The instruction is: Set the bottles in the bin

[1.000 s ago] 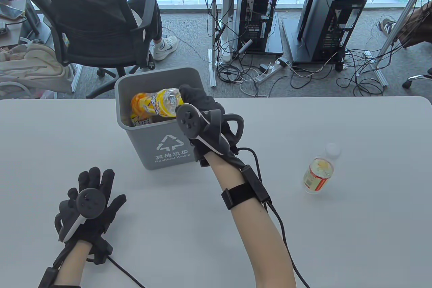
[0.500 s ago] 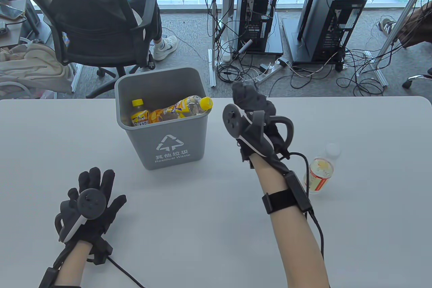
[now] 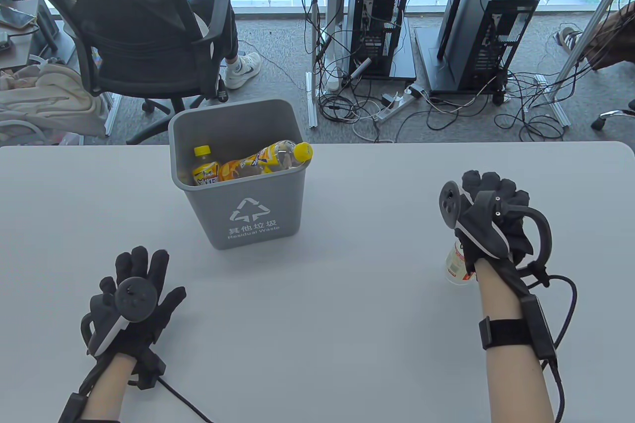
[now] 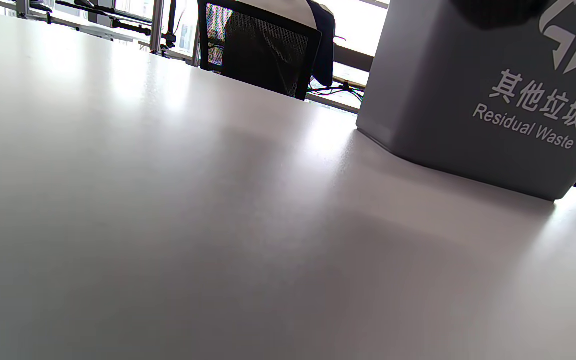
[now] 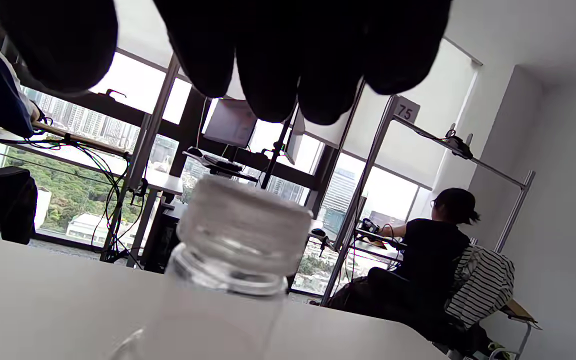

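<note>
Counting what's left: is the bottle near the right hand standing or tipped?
Standing: the bottle has its cap up, under the right hand.

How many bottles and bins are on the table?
Bottles with yellow caps, in the bin: 2
Clear bottle with a clear cap, standing under the right hand: 1
Grey bins: 1
Total: 4

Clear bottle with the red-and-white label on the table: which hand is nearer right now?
Right. The right hand hovers directly over the clear bottle, fingers above its cap with a gap showing in the wrist view. The left hand rests flat on the table, far across, beyond the bin.
</note>
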`<state>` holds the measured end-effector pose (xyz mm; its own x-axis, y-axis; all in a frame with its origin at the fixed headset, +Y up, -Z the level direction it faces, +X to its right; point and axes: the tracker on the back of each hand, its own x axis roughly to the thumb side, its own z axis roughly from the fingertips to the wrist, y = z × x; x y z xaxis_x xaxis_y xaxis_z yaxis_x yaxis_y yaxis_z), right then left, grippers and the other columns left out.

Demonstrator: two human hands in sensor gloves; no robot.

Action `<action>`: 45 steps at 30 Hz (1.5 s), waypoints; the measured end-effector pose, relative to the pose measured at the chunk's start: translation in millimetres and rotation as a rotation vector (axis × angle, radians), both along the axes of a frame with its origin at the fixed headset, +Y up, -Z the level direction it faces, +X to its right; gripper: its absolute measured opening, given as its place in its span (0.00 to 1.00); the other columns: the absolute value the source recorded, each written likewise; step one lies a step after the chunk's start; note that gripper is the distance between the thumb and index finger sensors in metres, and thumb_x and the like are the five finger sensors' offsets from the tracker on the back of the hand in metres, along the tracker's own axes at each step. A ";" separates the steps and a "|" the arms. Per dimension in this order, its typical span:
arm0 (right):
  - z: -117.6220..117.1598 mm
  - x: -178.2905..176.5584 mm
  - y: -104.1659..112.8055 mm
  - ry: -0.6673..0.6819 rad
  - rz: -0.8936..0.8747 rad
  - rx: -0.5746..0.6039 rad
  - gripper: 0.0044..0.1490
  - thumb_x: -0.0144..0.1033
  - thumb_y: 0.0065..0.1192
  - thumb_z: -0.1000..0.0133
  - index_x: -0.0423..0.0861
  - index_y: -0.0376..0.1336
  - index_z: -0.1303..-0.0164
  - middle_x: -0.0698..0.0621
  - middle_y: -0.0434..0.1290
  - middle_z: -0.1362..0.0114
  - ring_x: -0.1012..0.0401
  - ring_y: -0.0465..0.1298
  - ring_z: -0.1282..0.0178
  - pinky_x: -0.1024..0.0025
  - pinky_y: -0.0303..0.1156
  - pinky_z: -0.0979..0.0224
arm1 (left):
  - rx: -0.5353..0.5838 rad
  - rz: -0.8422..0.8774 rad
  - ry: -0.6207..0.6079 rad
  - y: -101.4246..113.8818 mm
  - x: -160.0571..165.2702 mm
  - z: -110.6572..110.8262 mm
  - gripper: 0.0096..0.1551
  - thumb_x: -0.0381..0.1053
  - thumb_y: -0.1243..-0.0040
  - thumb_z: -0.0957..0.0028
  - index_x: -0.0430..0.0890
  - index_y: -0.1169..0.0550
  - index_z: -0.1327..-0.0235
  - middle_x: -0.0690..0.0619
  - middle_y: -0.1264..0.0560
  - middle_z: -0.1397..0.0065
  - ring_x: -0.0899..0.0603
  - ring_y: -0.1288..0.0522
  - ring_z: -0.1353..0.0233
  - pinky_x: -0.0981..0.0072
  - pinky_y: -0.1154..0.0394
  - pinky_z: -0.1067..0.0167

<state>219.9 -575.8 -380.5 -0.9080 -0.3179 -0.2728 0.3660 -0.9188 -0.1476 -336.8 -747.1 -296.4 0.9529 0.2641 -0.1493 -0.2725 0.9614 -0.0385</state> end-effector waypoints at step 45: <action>21.1 -160.4 88.8 0.472 -0.484 0.624 0.40 0.58 0.62 0.46 0.59 0.54 0.25 0.50 0.69 0.25 0.52 0.75 0.31 0.56 0.73 0.26 | -0.001 -0.006 0.000 -1.8 0.2 -0.2 0.50 0.75 0.54 0.48 0.65 0.56 0.16 0.56 0.65 0.07 0.41 0.69 0.09 0.32 0.65 0.17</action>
<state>59.5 -487.0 -359.4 -0.9644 0.2063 0.1653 -0.2618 -0.6599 -0.7042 -336.5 -748.9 -296.6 0.9544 0.2583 -0.1497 -0.2667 0.9630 -0.0390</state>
